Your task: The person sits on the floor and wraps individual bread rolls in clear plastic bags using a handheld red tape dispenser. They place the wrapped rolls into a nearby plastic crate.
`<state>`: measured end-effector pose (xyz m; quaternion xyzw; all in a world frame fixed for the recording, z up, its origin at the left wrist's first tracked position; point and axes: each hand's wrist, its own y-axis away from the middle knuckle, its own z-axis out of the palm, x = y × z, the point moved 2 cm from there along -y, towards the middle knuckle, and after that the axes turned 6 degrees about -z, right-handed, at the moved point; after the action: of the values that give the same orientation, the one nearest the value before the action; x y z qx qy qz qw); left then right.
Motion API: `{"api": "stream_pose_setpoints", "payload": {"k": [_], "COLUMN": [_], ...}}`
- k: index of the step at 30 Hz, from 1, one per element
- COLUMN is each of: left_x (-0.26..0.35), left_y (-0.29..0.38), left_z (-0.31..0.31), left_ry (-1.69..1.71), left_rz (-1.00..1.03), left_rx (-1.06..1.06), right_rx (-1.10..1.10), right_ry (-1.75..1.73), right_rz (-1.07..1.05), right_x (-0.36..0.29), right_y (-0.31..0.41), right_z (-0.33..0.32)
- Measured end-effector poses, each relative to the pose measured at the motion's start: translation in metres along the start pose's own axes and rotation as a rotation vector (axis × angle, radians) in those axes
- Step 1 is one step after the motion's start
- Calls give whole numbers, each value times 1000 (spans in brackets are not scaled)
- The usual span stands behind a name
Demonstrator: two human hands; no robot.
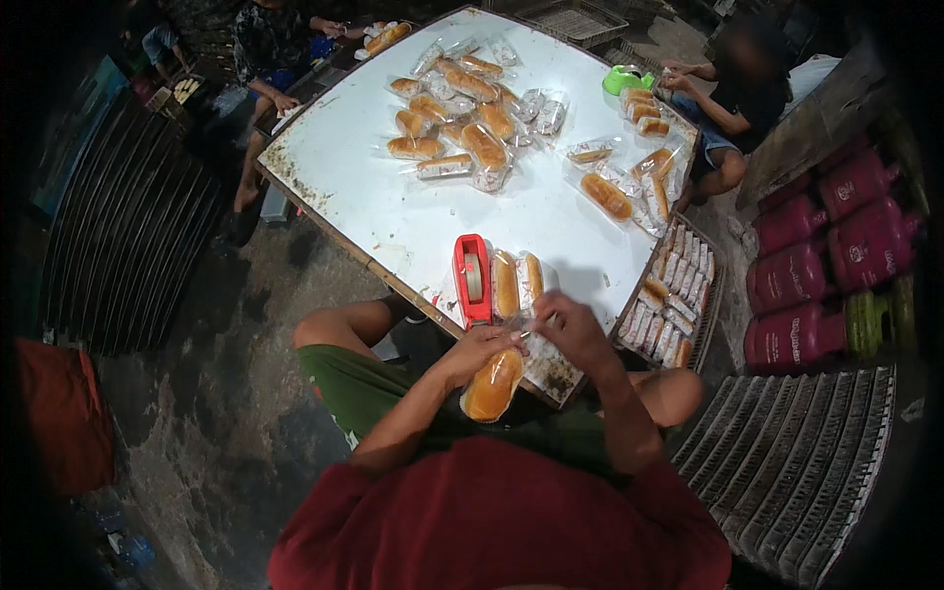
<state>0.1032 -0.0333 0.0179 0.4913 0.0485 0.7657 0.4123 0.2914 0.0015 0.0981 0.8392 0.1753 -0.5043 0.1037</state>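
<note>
My left hand [478, 352] grips the gathered neck of a clear plastic bag. Inside that bag a golden bread roll [490, 387] hangs over the near edge of the table, above my lap. With bent fingers my right hand [574, 328] pinches the plastic just right of the neck. Beyond my left hand stands a red tape dispenser [472, 276] holding a roll of tape. Two wrapped rolls lie side by side next to it: one bread roll [506, 284] close to the dispenser, another wrapped roll [529, 276] on its right.
Bagged rolls [457, 110] are heaped on the white table [354, 169], with more bagged rolls [612, 195] at right. A co-worker [737, 88] sits beside a green tape dispenser [627, 80]. A crate of wrapped rolls [675, 295], stacked crates [796, 457] and pink gas cylinders [793, 280] stand right.
</note>
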Motion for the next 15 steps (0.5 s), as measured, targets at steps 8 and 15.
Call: {"api": "stream_pose_setpoints", "payload": {"k": [8,15], "left_x": [-8,-9], "left_y": [10,8], "left_z": [3,-14], "left_ry": [-242,-571], "left_rz": [133,21], "left_rx": [-124,-160], "right_rx": [-109,-295], "right_ry": [-96,58], "right_rz": [-106,-32], "right_x": [14,22], "right_y": [16,24], "right_z": [12,4]}}
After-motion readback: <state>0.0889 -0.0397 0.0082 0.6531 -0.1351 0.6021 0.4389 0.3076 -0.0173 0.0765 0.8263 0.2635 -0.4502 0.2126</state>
